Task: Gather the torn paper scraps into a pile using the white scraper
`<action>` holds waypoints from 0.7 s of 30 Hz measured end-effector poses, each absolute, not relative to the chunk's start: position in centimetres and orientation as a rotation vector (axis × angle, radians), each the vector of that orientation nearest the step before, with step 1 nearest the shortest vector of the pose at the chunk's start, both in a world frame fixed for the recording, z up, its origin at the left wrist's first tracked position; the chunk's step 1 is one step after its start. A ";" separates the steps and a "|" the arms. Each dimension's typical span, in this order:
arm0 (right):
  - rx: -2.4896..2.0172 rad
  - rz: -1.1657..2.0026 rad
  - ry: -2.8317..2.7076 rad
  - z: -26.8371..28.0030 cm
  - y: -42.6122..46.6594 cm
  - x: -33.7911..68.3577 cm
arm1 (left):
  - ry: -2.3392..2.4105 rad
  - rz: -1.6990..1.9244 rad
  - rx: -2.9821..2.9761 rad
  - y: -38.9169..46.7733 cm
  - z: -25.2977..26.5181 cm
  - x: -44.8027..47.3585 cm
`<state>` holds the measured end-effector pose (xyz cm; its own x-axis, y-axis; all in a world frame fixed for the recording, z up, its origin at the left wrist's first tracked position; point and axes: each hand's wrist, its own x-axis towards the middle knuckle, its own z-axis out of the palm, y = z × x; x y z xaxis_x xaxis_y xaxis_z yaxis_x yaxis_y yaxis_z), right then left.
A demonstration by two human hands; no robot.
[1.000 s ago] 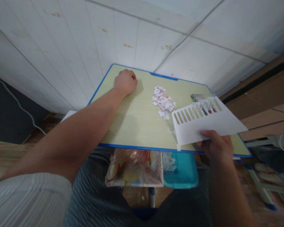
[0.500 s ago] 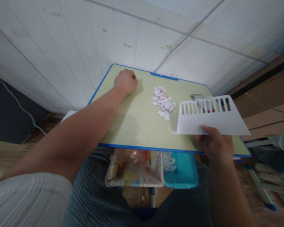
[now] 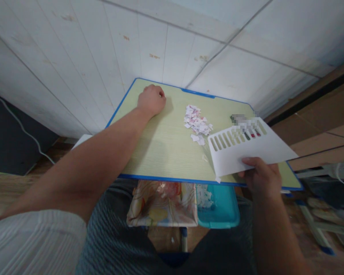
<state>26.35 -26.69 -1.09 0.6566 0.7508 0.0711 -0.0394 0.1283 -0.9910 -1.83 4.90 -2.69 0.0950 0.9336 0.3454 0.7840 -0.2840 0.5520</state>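
My right hand (image 3: pixel 262 175) grips a white slotted sheet (image 3: pixel 252 151) between thumb and fingers, over the right part of the table. A row of long slots runs along the sheet's far side. A small white paper scrap (image 3: pixel 218 179) lies at its near left corner, at the table's front edge. My left hand (image 3: pixel 151 100) rests closed at the far left of the table; what its curled fingers hold, if anything, is hidden. Between the hands lies a heap of torn paper scraps (image 3: pixel 197 122), mostly white with pinkish marks.
The pale table (image 3: pixel 154 152) has a blue rim and stands against a white panelled wall (image 3: pixel 149 42). Below its front edge are a patterned cloth-lined box (image 3: pixel 163 215) and a turquoise tray (image 3: pixel 225 210) with white scraps. A blurred-out item (image 3: pixel 239 119) lies beyond the sheet.
The slotted sheet has tilted, its left end swinging toward me to the table's front edge. A paper scrap has shifted nearer with it. My left hand stays in place.
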 end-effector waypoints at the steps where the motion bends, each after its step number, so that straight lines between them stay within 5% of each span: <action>1: -1.322 0.652 -0.663 -1.0 -26.7 26.4 | 1.724 0.953 2.142 4.8 -2.6 -1.8; 21: -1.338 0.624 -0.865 -4.1 -23.4 28.4 | 1.904 0.584 2.414 -2.3 -1.1 -1.5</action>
<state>28.43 -23.42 -4.09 0.5573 0.8115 0.1757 0.0896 0.1516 -0.9844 -1.49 -2.28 -1.06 0.1901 0.9408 0.2807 0.9363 -0.2597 0.2363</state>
